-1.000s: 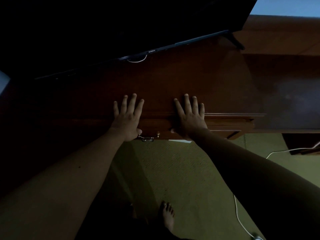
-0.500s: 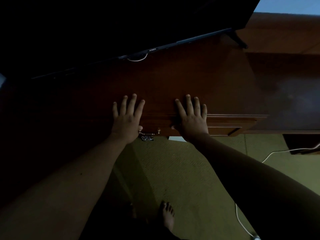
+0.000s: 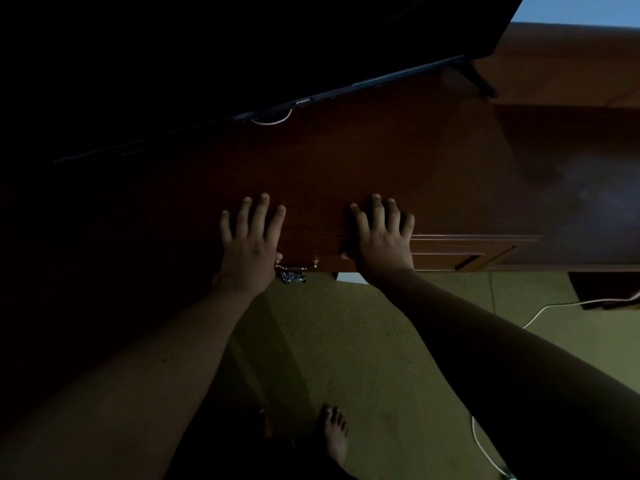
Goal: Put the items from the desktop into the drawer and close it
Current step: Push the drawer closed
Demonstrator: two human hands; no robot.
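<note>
1. I see my left hand [image 3: 251, 247] flat on the desk [image 3: 381, 174], fingers spread, holding nothing.
2. My right hand [image 3: 382, 242] lies flat likewise, fingers apart.
3. The drawer [image 3: 311, 256] sits under my palms, its handle [image 3: 298, 268] between both thumbs (room is dim).
4. A television [image 3: 242, 46] stands beyond my fingertips.

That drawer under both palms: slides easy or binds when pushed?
Probably slides straight: left hand and right hand press either side of the brass handle, spreading the push. The drawer looks like solid wood, so likely stiff, fairly heavy. Runners are hidden.
</note>
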